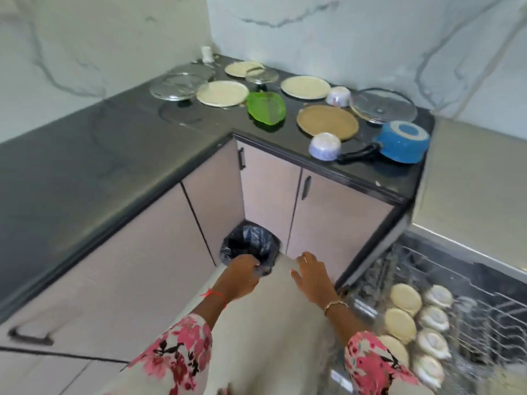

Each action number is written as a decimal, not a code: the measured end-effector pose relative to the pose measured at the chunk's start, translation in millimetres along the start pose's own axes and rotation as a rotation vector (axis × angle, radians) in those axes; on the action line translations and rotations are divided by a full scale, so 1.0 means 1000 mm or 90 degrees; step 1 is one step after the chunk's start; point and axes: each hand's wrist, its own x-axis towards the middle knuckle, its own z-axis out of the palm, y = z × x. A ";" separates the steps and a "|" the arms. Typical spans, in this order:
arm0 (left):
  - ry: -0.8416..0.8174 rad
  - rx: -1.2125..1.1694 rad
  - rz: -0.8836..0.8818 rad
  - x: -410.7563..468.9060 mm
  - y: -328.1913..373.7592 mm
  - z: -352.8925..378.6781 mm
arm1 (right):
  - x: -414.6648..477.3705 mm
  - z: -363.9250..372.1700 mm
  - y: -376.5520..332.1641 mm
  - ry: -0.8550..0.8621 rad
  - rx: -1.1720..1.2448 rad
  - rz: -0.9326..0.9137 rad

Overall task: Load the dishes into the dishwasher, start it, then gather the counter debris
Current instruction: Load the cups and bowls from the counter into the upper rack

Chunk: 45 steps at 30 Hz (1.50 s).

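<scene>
My left hand (242, 276) grips the near rim of a small bin lined with a black bag (248, 246), which stands on the floor in the cabinet corner. Just right of the bin, my right hand (312, 276) hovers with fingers spread and holds nothing. The pulled-out dishwasher rack (467, 283) at the lower right holds a row of cream plates (405, 299) and a row of white bowls (437, 296). On the dark counter (85, 166) lie cream plates (222, 93), a green leaf-shaped dish (265, 107), a brown plate (327, 121), two upturned bowls (325, 146), glass lids (383, 105) and a blue saucepan (403, 141).
Beige cabinet doors with black handles (305, 188) stand behind the bin. A small white jar (206, 54) sits in the counter's far corner. Marble-patterned walls back the counter. A small pale scrap (377, 183) lies at the counter's right front edge.
</scene>
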 end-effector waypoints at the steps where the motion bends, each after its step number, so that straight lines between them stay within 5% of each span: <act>1: 0.008 -0.010 -0.007 0.002 -0.016 -0.018 | 0.010 -0.010 -0.020 -0.005 0.009 -0.008; 6: 0.005 -0.018 -0.039 0.031 -0.079 -0.105 | 0.082 -0.051 -0.096 0.027 0.057 -0.060; 10: 0.115 0.027 0.008 0.073 -0.107 -0.167 | 0.151 -0.081 -0.129 0.074 0.077 -0.088; 26: 0.351 -0.013 -0.030 0.279 -0.196 -0.331 | 0.440 -0.196 -0.150 0.152 0.164 -0.186; 45: 0.271 -0.076 -0.118 0.538 -0.356 -0.534 | 0.783 -0.295 -0.156 0.138 0.162 -0.109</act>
